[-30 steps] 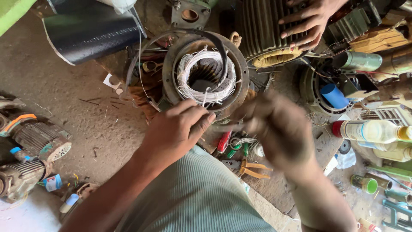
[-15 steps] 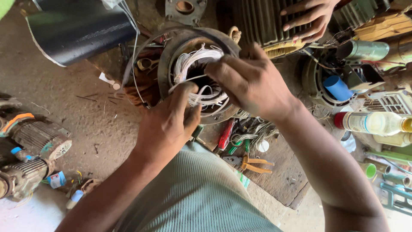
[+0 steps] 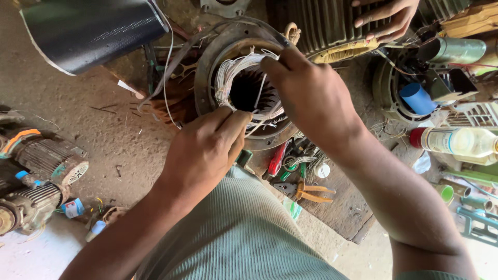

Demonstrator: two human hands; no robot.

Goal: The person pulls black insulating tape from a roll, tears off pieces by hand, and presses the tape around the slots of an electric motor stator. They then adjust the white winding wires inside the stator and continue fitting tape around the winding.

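Below head camera, centre frame: stator [image 3: 207, 72] lying on floor [image 3: 104, 140], bore facing up, slots visible inside. White winding [image 3: 228, 72] looped round bore rim, strands sticking up at top.

Left hand [image 3: 205, 150] at lower edge of stator, fingers [image 3: 231, 122] pinched on strands of winding, thumb side pressed against wire. Right hand [image 3: 311, 98] over right half of bore, fingers [image 3: 272, 65] curled down onto winding at upper right, gripping wire there; fingertips hidden behind knuckles, exact grasp hard to tell. Both forearms coming up from bottom of frame, green ribbed shirt [image 3: 233, 238] between them.

Top left: black cylinder [image 3: 88, 28] with white edge, tilted, just beside stator. Thin grey strap and wire trailing from stator toward it. Copper coil scrap [image 3: 171, 101] touching stator's left side.

Top right: ribbed motor housing [image 3: 321, 26] behind stator, other person's hand [image 3: 386, 18] resting on it, fingers spread.

Right side: second round housing with blue cap [image 3: 417, 98] inside, well apart from stator. Clear bottle [image 3: 456, 142] with red lid lying on side near it. Green tube [image 3: 456, 49] above.

Under right forearm: wooden board [image 3: 347, 207] carrying orange pliers [image 3: 306, 192], red-handled tool [image 3: 277, 158], small white roll [image 3: 322, 170], mixed green bits.

Far left: two small old motors [image 3: 46, 158] on floor, one with orange strip, well apart from hands. Blue-and-white small caps beside them.
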